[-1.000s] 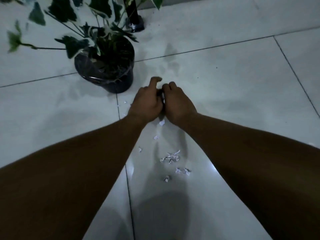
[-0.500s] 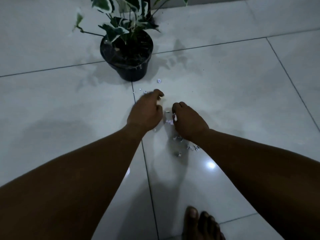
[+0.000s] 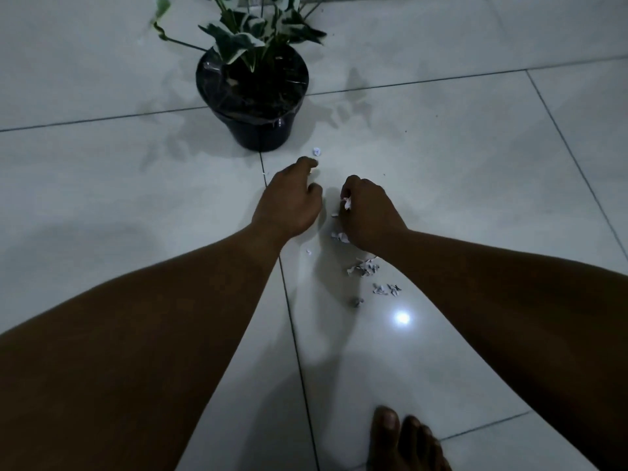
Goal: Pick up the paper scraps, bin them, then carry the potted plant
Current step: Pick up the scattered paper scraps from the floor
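glossy floor tiles (image 3: 441,158) hold our paper scraps (image 3: 363,268) near the potted plant (image 3: 253,96), our right hand (image 3: 368,212) closed on some bits, our left hand (image 3: 289,202) pinching narrow, so a loose fist could drop them in dim light.

I'm seeing the potted plant (image 3: 253,107) cropped at the top edge, and my right hand (image 3: 368,212) is hiding its fingertips.

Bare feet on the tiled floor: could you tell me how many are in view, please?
1: a bare foot at the bottom edge, right of the grout line, below the right hand; only its toes show. Another may lie out of frame.
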`<state>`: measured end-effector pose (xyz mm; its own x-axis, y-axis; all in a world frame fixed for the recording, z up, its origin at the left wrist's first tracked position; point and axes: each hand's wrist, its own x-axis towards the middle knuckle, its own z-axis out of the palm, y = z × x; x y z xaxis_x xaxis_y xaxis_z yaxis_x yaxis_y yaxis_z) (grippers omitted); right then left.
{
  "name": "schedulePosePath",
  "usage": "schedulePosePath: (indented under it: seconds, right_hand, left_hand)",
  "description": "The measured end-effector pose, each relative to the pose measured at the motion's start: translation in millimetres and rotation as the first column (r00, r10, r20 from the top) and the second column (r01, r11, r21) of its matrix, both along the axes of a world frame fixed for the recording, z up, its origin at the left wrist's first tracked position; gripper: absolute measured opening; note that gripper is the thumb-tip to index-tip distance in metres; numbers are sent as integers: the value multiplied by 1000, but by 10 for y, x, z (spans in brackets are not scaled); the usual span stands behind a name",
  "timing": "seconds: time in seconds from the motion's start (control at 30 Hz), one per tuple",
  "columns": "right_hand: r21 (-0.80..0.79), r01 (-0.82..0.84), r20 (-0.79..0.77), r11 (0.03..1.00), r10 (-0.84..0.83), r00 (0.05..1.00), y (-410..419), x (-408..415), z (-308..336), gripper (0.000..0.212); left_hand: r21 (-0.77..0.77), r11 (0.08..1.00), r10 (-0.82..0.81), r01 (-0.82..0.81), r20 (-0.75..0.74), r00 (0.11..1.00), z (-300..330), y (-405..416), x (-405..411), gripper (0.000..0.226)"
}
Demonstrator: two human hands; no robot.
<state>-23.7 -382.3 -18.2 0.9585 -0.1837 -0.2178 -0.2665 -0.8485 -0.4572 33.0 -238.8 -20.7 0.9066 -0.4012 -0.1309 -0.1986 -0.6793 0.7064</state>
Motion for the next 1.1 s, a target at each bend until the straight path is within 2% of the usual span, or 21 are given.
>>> schedulePosePath:
  seconds: [0.1, 0.17, 0.27, 0.37, 0.57, 0.67, 0.8, 0.87, 0.97, 1.03, 1.1]
  right_hand:
    - [-3, 23, -9, 1000, -23, 1000, -35, 15, -4, 18]
    - [1, 30, 0, 1000, -30, 1000, -62, 21, -8, 16]
    - [8, 63, 22, 998, -64, 998, -98, 36, -6, 18]
    - [26, 107, 32, 994, -107, 994, -106, 35, -18, 18]
    - [37, 135, -25, 990, -134, 991, -91, -16, -38, 21]
    - [14, 131, -28, 991, -131, 991, -24, -65, -64, 20]
    - [4, 68, -8, 998, -68, 998, 45, -145, -59, 19]
    - [7, 71, 0, 997, -71, 997, 59, -168, -35, 18]
    - [14, 77, 27, 997, -77, 997, 47, -182, -3, 18]
    - [13, 70, 46, 997, -71, 996, 24, -193, 9, 17]
    - [4, 73, 38, 997, -73, 997, -15, -225, 13, 17]
  left_hand:
    - [6, 999, -33, 32, 71, 997, 32, -67, 167, 42]
    - [93, 995, -53, 43, 101, 993, 20, -129, 300, 46]
    - [247, 946, -215, 210, -3, 977, 5, -235, 442, 55]
    - [276, 906, -327, 320, -23, 945, -16, -251, 341, 50]
    - [119, 952, -290, 283, 41, 956, -58, -5, -337, 47]
    - [53, 966, -257, 253, 81, 963, 11, 123, -364, 42]
    - [-15, 995, -95, 100, 188, 978, 2, 321, -213, 37]
    - [23, 1000, 3, -8, 210, 978, -34, 377, -96, 38]
    - [166, 983, 49, -76, 164, 985, -84, 391, 40, 50]
    - [203, 978, 26, -45, 94, 995, -120, 376, 51, 51]
    - [214, 974, -90, 73, 74, 993, -144, 315, -89, 50]
